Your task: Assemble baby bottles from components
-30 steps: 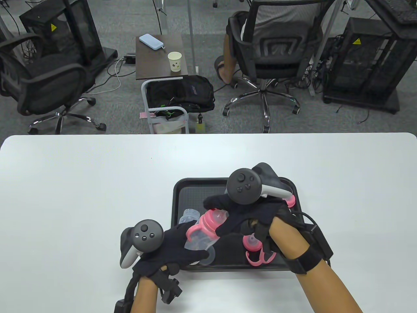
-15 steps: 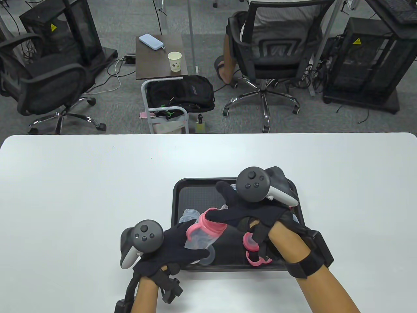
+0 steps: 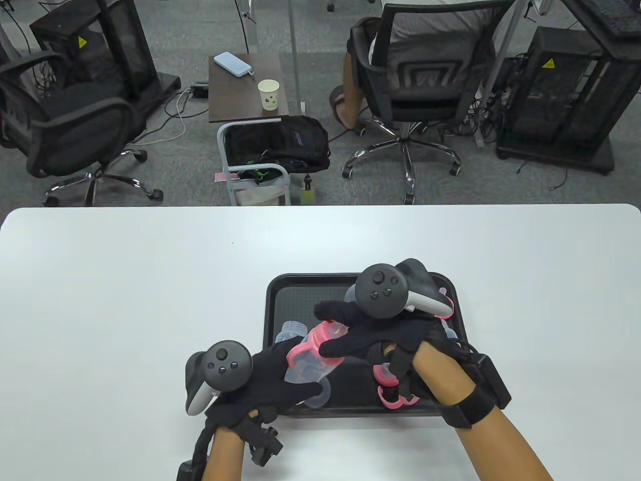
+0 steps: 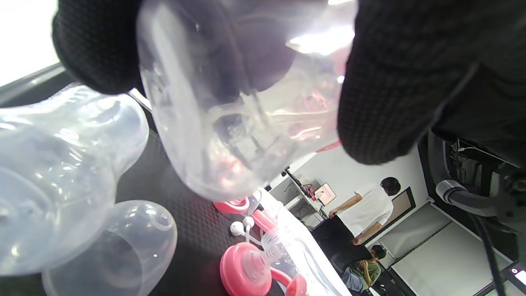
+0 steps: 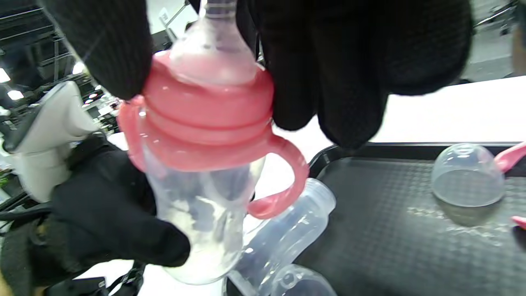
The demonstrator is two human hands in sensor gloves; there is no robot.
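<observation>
White table (image 3: 125, 310), black tray (image 3: 273, 305) of bottle parts.
Left hand (image 3: 265, 373) grips the clear bottle (image 3: 305, 368) above the tray; right hand (image 3: 370, 333) pinches its pink handled collar (image 3: 313, 345), apparently seated. A loose bottle (image 3: 291, 330), dome cap (image 5: 467, 176) and second collar (image 3: 390, 388) crowd beneath.

R hand (image 5: 328, 65) fingers curl round pink handled collar (image 5: 209, 119) w/ clear teat on a clear bottle (image 5: 201, 222); L hand (image 5: 107, 218) grips bottle body. Black tray (image 5: 394, 242): 2nd open bottle (image 5: 287, 230) lying near its left edge, clear dome cap (image 5: 468, 176) toward right edge, another dome (image 5: 300, 283) at bottom.
</observation>
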